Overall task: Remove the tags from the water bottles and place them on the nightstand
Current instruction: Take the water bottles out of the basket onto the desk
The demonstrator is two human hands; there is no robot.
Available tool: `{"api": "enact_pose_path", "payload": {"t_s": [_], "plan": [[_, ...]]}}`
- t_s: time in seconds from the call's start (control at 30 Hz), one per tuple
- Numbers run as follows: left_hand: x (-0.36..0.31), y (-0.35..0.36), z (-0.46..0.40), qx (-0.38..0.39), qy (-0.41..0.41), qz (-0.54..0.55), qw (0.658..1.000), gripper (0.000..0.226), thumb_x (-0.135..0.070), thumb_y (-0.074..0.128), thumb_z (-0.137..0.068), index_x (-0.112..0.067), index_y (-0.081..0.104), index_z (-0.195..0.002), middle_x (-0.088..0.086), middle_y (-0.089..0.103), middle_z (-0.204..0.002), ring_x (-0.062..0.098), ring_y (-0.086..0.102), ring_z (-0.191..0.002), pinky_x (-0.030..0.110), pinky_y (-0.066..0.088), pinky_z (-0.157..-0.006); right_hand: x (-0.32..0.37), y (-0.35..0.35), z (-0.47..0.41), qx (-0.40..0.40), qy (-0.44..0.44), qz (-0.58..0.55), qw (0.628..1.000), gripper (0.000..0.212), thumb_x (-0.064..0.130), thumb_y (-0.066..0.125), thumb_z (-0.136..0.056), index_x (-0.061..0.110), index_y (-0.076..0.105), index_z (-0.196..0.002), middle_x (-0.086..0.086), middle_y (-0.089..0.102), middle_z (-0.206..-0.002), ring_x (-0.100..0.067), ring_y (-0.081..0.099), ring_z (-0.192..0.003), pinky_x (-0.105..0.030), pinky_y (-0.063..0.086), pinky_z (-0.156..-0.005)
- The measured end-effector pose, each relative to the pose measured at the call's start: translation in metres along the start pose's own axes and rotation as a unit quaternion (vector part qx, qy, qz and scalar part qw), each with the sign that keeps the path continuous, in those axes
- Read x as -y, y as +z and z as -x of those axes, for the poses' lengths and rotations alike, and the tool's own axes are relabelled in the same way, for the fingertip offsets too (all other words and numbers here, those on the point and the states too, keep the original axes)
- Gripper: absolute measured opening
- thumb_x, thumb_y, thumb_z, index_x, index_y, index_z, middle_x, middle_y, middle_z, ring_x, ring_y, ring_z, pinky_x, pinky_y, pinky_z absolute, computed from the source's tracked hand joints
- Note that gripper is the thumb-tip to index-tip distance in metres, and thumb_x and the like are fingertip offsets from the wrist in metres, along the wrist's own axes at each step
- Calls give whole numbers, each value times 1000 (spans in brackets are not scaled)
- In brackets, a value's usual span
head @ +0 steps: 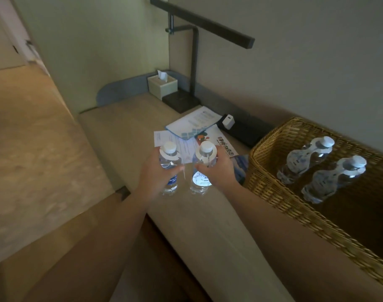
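1. The left hand [152, 173] wraps its fingers round the body of the left bottle [169, 168], which stands upright, cap up, over the near edge of the nightstand [125, 127]. Whether its base touches the top I cannot tell.
2. A round white tag [164, 154] is collared on that bottle's neck, just above the left hand's thumb and fingers.
3. The right bottle [202, 168] is just beside the first, apart from it, also upright with its long axis vertical.
4. Its tag [204, 156] sits on the neck and hangs down the front; the right hand [219, 168] grips the bottle at the shoulder, thumb touching the tag's lower part.
5. Judged from this, each tag must come off upward over the cap, along the bottle's axis, and both hands are occupied, so one bottle probably needs setting down.
6. Further right, a wicker basket [273, 192] holds two more bottles [306, 158] lying on their sides, tags on, caps pointing up and to the right.
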State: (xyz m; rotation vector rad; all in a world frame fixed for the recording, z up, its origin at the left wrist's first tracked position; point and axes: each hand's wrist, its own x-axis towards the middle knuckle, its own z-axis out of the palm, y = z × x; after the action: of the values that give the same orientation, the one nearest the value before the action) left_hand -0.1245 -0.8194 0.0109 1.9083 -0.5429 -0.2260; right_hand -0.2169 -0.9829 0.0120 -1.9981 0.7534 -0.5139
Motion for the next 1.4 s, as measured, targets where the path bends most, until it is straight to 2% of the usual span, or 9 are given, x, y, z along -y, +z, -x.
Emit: {"api": "enact_pose_path", "payload": {"t_s": [0.23,0.43,0.53,0.63,0.73,0.93,1.0,1.23,1.4], "plan": [[7,3,2,-18,-27,27,999,68,-34,85,-66,-37,47,-122,-21,58,-113,3,57,-100,10,41,-73,-12,1,2,23,5,-3,1000,64,43,77,-65,32,43,-119,18,53,-101,2,54,-83,-8,37,-64],[10,6,7,-6,-19,30,999,79,-35,85,-67,-36,40,-131,-18,53,-128,4,53,-115,21,47,-92,-13,-2,6,30,5,-15,999,64,40,79,-69,33,44,-122,20,53,-101,-5,58,-92,-10,41,-68],[1,2,10,-19,-23,26,999,93,-42,85,-65,-44,25,-137,-15,47,-138,2,48,-119,7,41,-83,-6,-4,5,44,-1,-16,999,79,35,79,-72,28,34,-136,15,48,-115,-5,50,-107,-12,41,-76],[-18,-3,9,-76,-13,-28,997,108,-45,82,-68,-34,12,-149,-4,30,-153,6,38,-128,13,34,-88,8,-15,4,53,-6,-22,998,96,30,79,-75,18,17,-148,-4,40,-145,-20,39,-133,-41,39,-106],[-52,0,7,-93,47,-61,993,95,-43,78,-74,-31,19,-147,-2,34,-149,3,38,-121,-4,35,-66,27,-39,10,0,-32,-28,999,97,33,79,-75,26,16,-148,0,38,-148,-17,41,-132,-38,42,-104],[-125,50,8,31,158,3,987,93,-41,75,-79,-34,16,-150,-4,32,-153,8,36,-135,9,41,-92,36,-109,24,-137,-42,3,990,75,43,72,-79,31,32,-142,0,46,-140,-15,47,-124,-31,46,-95],[-138,77,10,81,174,0,981,93,-43,74,-79,-31,16,-151,-3,27,-157,14,28,-142,26,37,-107,23,-137,32,-176,-39,6,984,70,43,71,-80,30,36,-139,-1,48,-136,-14,47,-122,-27,46,-91],[-170,185,2,223,210,-49,951,98,-62,67,-75,-32,13,-151,-2,22,-158,19,23,-144,38,29,-109,-34,-224,51,-291,43,24,955,68,40,74,-78,27,41,-136,-2,46,-130,-14,49,-116,-21,43,-83],[-185,263,-15,283,164,-96,940,106,-62,72,-69,-36,9,-150,-4,15,-161,23,18,-147,47,24,-113,-80,-273,56,-352,174,60,918,82,43,76,-74,25,34,-141,-7,33,-146,-26,34,-132,-47,42,-102]]}}
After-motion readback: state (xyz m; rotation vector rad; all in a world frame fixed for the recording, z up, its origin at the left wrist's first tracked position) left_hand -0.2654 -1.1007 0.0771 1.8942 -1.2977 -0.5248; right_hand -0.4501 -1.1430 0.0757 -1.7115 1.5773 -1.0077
